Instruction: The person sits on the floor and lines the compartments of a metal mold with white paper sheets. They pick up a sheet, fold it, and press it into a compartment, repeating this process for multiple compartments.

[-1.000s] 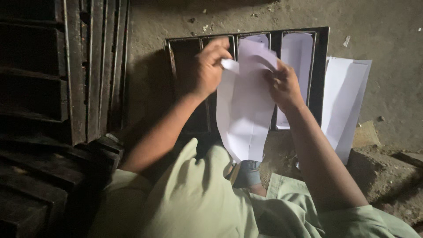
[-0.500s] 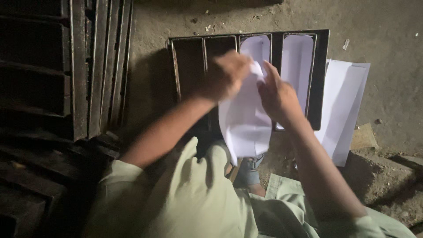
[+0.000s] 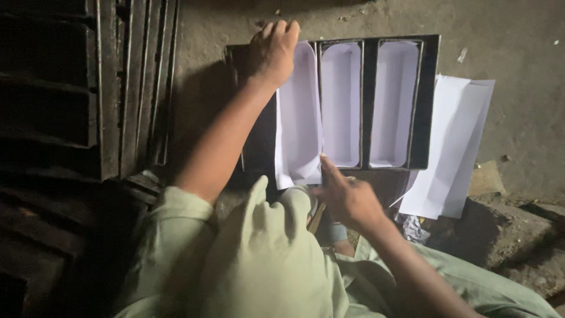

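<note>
A dark metal tray [image 3: 428, 100] with several long narrow compartments lies on the ground in front of me. Two compartments on the right hold white paper liners [image 3: 341, 100]. A third white paper sheet [image 3: 297, 118] lies in the compartment to their left, its near end sticking out over the tray's front edge. My left hand [image 3: 272, 52] presses the sheet's far end at the tray's back edge. My right hand [image 3: 344, 197] touches the near end of that sheet with its fingers spread.
A stack of loose white paper sheets [image 3: 453, 147] lies on the ground right of the tray. Dark stacked metal trays [image 3: 88, 88] stand on the left. The ground is rough concrete [image 3: 518, 70] with a raised block [image 3: 518, 229] at lower right.
The sheet that both hands held curved in the air now lies in the tray's compartment. My left hand has moved to the far end, my right hand to the near end.
</note>
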Demonstrator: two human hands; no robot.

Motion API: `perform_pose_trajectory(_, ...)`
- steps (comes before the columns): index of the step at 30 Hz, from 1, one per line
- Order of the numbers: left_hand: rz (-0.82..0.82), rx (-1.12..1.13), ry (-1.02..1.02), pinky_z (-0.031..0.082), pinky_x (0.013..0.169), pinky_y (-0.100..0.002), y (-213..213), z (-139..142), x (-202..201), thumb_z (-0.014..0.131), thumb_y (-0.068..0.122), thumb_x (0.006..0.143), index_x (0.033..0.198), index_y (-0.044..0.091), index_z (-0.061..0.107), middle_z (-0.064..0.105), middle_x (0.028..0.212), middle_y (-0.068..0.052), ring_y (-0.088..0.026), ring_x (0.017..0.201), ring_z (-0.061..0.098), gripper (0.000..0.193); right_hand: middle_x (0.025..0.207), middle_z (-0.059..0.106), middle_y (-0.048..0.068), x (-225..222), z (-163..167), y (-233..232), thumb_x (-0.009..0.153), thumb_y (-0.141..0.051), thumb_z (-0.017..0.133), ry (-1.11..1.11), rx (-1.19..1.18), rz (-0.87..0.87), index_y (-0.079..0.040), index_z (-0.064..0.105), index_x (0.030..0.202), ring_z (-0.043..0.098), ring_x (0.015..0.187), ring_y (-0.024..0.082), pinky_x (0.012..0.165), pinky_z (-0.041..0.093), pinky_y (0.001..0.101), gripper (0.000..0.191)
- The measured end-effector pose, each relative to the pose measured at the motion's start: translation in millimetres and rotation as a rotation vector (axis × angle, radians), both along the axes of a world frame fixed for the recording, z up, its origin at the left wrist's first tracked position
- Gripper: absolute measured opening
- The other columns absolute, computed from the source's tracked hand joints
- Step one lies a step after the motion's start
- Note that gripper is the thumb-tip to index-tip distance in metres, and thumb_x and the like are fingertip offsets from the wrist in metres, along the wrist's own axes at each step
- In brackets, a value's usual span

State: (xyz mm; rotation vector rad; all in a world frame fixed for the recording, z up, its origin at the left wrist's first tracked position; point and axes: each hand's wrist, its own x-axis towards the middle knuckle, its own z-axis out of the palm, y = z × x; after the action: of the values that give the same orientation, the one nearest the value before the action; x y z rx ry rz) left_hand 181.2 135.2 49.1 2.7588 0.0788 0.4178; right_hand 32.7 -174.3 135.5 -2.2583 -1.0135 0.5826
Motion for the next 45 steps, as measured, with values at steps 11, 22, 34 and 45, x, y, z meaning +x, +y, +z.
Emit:
perform_pose_trajectory(11,-0.552,-0.221,0.238,0.026,0.117,-0.067,-36,42,-201,0.075,0.009,0.065,0.074,0.003,0.07,0.062,0.122,-0.021,-0.042,0.139,0.043,0.011,0.148,0.046,0.024,24,11,31,0.073,-0.007,0.068,-0.342,-0.082,0.161,-0.015,0.073,0.113,0.024,0.146,0.049,0.113,0.028,0.0669,0.041)
perform_pose_trajectory(22,-0.498,-0.04,0.179,0.011,0.113,-0.074,-55,10,-189,0.058,0.036,0.088,0.064,0.004,0.069,0.063,0.1,-0.019,-0.043,0.128,0.051,0.041,0.153,0.042,0.017,22,1,50,0.077,-0.047,0.074,-0.182,-0.165,0.089,-0.014,0.077,0.106,0.007,0.152,0.041,0.115,-0.003,0.0704,0.044)
perform_pose_trajectory(34,-0.074,0.14,0.29,-0.001,0.113,-0.08,-38,-14,-39,0.055,0.013,0.086,0.137,0.005,0.06,0.052,0.137,-0.017,-0.04,0.123,0.051,0.052,0.134,0.055,0.014,-19,-51,65,0.087,-0.022,0.059,-0.215,-0.328,0.177,-0.008,0.049,0.146,0.048,0.131,0.035,0.115,0.018,0.0705,0.061)
perform_pose_trajectory(45,-0.066,0.203,0.291,0.005,0.113,-0.081,-42,-18,-61,0.057,0.018,0.089,0.115,-0.002,0.069,0.048,0.147,-0.022,-0.042,0.138,0.041,0.035,0.134,0.056,0.014,-25,-36,64,0.087,-0.027,0.062,-0.209,-0.203,0.065,-0.007,0.052,0.141,0.051,0.129,0.032,0.11,0.023,0.0685,0.059)
